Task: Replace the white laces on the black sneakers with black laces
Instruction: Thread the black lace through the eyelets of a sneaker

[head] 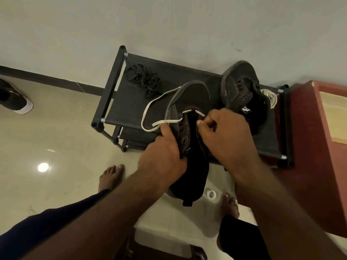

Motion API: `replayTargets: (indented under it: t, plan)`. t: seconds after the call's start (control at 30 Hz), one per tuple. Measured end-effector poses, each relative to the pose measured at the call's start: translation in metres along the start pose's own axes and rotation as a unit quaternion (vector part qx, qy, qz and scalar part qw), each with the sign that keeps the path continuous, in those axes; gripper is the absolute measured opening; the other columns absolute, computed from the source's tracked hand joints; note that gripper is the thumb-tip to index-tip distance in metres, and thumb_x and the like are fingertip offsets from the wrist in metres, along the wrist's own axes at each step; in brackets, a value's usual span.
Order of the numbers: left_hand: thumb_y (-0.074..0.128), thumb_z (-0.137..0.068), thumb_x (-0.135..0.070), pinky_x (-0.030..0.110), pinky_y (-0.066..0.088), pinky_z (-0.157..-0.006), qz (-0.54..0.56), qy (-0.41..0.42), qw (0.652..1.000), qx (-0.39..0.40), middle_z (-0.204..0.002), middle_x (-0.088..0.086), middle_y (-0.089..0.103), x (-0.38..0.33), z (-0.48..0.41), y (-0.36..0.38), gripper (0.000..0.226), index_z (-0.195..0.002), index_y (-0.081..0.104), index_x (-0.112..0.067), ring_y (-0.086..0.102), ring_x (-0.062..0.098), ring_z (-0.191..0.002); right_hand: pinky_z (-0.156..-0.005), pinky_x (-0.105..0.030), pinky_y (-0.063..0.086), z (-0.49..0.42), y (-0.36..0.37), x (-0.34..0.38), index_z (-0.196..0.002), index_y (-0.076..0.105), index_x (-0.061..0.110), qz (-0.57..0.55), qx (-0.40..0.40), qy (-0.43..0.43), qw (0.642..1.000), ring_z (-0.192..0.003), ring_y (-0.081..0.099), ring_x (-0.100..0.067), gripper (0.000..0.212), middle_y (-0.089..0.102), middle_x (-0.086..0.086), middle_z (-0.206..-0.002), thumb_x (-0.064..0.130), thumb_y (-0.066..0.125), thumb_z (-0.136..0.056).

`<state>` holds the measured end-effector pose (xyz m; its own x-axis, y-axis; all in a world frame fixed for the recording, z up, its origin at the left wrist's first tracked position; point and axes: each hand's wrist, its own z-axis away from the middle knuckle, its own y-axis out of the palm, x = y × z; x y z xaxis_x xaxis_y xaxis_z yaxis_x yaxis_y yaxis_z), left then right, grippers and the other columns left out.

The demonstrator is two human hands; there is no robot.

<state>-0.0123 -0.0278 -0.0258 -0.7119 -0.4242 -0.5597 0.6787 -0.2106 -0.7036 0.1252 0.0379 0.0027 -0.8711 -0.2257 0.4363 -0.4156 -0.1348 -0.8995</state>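
Note:
My left hand (165,154) grips the left side of a black sneaker (189,102) held above the front edge of a black shoe rack (129,102). My right hand (223,132) pinches the white lace (148,113) near the lowest eyelets; the lace loops out to the left over the rack. The second black sneaker (242,87) lies on its side at the rack's right, without a lace in its eyelets. A removed white lace (270,96) is bundled behind it. The black speckled laces (144,79) lie coiled at the rack's back left.
My bare feet (110,177) stand on the shiny tiled floor. A small white ring (211,194) lies on the floor by my right foot. A red cabinet (319,147) is at the right, another shoe (15,99) at the far left.

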Motion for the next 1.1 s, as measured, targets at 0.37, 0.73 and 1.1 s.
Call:
replayTargets:
  t: [0.37, 0.73, 1.1]
  plan:
    - [0.070, -0.083, -0.040, 0.043, 0.055, -0.087, -0.039, 0.029, 0.999, -0.022, -0.118, 0.006, 0.059, -0.003, 0.001, -0.006, 0.113, -0.148, -0.022, -0.029, 0.064, 0.025, -0.098, -0.070, -0.027, 0.056, -0.005, -0.001, -0.003, -0.091, 0.065, 0.023, -0.150, -0.051, 0.063, 0.985, -0.072, 0.063, -0.005, 0.010, 0.066, 0.011, -0.079, 0.033, 0.067, -0.093]
    - [0.072, -0.078, -0.052, 0.027, 0.055, -0.081, -0.047, 0.041, 0.981, 0.182, -0.121, -0.004, 0.064, 0.000, -0.006, -0.051, 0.107, -0.157, 0.004, -0.030, 0.067, 0.005, -0.084, -0.103, -0.030, 0.044, 0.010, 0.037, -0.002, -0.141, 0.047, 0.019, -0.126, -0.044, 0.051, 0.990, -0.125, 0.046, -0.014, 0.057, 0.042, 0.003, -0.133, 0.029, 0.068, -0.090]
    - [0.057, -0.084, -0.022, 0.044, 0.045, -0.092, -0.065, 0.318, 0.934, -0.150, -0.115, 0.005, 0.063, -0.021, -0.044, -0.011, 0.037, -0.119, 0.067, -0.016, 0.053, 0.026, -0.112, -0.097, -0.030, 0.047, 0.022, 0.045, -0.011, -0.134, 0.052, 0.019, -0.181, -0.063, 0.023, 0.981, -0.115, 0.049, -0.018, 0.051, 0.043, 0.004, -0.123, 0.026, 0.068, -0.086]
